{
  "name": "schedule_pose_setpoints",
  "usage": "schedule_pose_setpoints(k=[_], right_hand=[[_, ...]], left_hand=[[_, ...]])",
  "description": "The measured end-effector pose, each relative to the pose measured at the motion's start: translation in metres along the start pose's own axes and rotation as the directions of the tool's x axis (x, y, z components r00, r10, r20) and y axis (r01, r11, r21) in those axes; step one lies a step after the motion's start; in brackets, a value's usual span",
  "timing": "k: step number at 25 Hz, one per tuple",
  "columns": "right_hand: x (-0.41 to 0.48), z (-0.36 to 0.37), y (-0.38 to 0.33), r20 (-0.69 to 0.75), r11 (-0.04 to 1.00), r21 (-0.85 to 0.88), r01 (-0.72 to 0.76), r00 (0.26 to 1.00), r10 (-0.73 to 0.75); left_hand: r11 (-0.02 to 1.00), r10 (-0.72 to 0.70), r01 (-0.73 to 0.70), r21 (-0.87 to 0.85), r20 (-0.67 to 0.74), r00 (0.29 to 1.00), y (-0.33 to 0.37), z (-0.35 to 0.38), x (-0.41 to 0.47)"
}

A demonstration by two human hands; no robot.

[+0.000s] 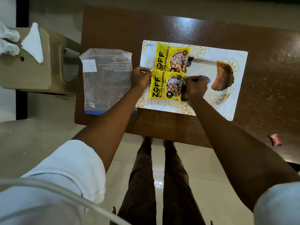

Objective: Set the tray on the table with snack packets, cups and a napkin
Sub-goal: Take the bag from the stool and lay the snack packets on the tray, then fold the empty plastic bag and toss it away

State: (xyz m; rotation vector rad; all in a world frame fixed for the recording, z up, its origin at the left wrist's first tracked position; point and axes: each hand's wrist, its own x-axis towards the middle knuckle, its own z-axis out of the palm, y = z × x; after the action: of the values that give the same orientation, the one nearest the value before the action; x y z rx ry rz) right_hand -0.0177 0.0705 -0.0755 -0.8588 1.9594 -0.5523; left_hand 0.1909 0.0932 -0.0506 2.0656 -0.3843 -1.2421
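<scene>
Both hands, left (140, 77) and right (195, 86), pinch the near packet (164, 86) on the tray (230, 98); beside it lies what looks like an empty clear bag (107, 80) on the brown table (267, 75).

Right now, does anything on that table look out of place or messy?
A small red wrapper lies alone near the brown table's right edge, far from the white patterned tray. The two yellow snack packets overlap rather than lying apart.

This looks like a home, likely a living or dining room. A brown table (178, 30) stands on glossy pale floor tiles (159, 184). A printed tray (227, 95) lies near its middle, a clear zip bag (107, 82) at its left edge, a small red wrapper (275, 139) at its right. Beside the table stands a beige plastic chair (40, 67).
</scene>
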Motion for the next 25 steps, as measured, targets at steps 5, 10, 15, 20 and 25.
schedule_pose_setpoints(k=[5, 10, 15, 20, 25], right_hand=[[-0.057, 0.017, -0.037, -0.05, 0.968, 0.078, 0.24, 0.97, -0.237], [-0.119, 0.075, -0.067, 0.312, 0.953, 0.101, 0.285, 0.901, -0.303], [-0.136, 0.139, -0.062, 0.421, 0.966, -0.029, 0.258, 0.879, -0.222], [-0.116, 0.17, -0.052, 0.393, 0.977, -0.125, 0.171, 0.913, -0.109], [-0.101, 0.179, -0.06, 0.461, 0.989, -0.117, 0.09, 0.887, -0.026]], left_hand=[[0.996, 0.088, -0.088, 0.0, -0.009, 0.996, 0.018, -0.037, -0.014], [0.993, 0.111, -0.117, -0.029, -0.151, 0.982, 0.011, -0.116, -0.015], [0.993, 0.003, 0.04, 0.108, -0.367, 0.93, -0.035, -0.21, 0.0], [0.974, -0.185, 0.209, 0.085, -0.229, 0.956, -0.058, -0.25, 0.045], [0.956, -0.295, 0.292, -0.039, -0.118, 0.948, -0.046, -0.248, 0.06]])
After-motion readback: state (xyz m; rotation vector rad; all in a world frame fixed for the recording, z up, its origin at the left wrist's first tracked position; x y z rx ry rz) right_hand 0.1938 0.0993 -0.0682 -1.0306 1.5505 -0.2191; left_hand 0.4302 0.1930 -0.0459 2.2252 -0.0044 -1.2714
